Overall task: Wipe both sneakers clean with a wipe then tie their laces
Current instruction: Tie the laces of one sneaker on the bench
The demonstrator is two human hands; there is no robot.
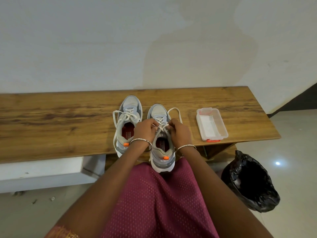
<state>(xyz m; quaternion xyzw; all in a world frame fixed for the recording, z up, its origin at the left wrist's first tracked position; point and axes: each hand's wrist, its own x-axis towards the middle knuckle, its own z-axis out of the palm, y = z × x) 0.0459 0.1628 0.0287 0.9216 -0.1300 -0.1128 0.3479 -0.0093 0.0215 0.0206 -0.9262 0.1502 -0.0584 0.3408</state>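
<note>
Two grey-and-white sneakers stand side by side on a wooden bench point(60, 121), toes toward the wall. The left sneaker point(127, 117) has loose white laces trailing to its left. The right sneaker point(160, 152) sits nearer me, its heel over the bench's front edge. My left hand point(145, 130) and my right hand point(179, 133) both pinch the right sneaker's white laces point(161, 125) over its tongue. One lace end loops out to the right beyond my right hand.
A clear plastic box point(211, 124) with white wipes inside sits on the bench to the right of the sneakers. A bin lined with a black bag point(250, 182) stands on the floor at the right. A white wall rises behind the bench.
</note>
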